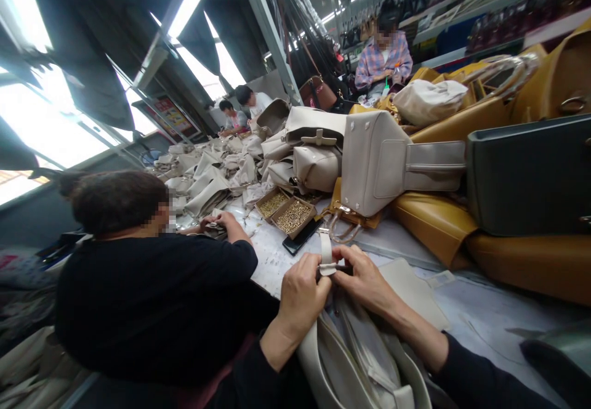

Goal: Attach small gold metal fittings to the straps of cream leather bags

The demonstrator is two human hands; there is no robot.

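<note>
A cream handbag (311, 366) lies mouth up in front of me, its grey lining showing. Above its opening, a cream strap (326, 247) with a metal clasp at its top end stands up between my hands. My left hand (302, 292) pinches the strap's lower part from the left, thumb and fingers together. From the other side my right hand (367, 276) grips the same spot, fingers curled. A dark strip shows between the two hands at the strap's foot; what it is I cannot make out.
Two cardboard boxes of small gold metal fittings (292, 217) sit beyond my hands, beside a black phone (300, 236). Finished-looking cream bags (369, 156) and mustard bags (429, 224) are piled to the right, with a dark green bag (530, 175). A co-worker in black (152, 304) sits close on my left.
</note>
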